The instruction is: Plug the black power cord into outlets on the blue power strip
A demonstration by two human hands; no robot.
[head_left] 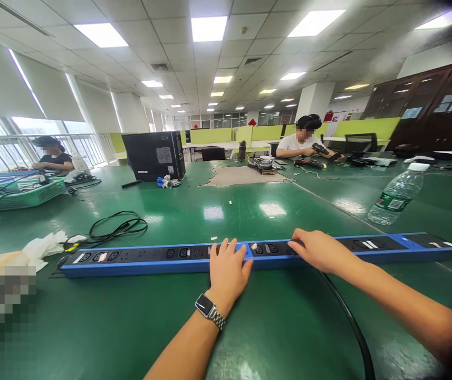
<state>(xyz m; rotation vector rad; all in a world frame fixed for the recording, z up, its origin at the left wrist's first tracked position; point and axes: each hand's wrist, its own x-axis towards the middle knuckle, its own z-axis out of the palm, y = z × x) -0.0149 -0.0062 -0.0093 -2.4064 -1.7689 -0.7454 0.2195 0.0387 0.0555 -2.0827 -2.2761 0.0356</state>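
Observation:
A long blue-and-black power strip (142, 256), set with rows of sockets, lies across the green table in front of me. My left hand (229, 264) rests on its middle with the fingers spread, wearing a watch (209, 310) at the wrist. To the right of it, my right hand (316, 250) is closed over the strip's sockets, thumb and fingertips bent down at its top. A thick black power cord (348, 311) comes out beneath this hand and runs down toward the table's near edge. The cord's end is hidden by the hand.
A water bottle (397, 195) stands tilted in view beyond the strip's right part. Coiled black cable (118, 227) lies behind its left end, near crumpled white paper (47, 245). Farther back are a computer case (152, 155), a green basket (23, 195) and two seated people.

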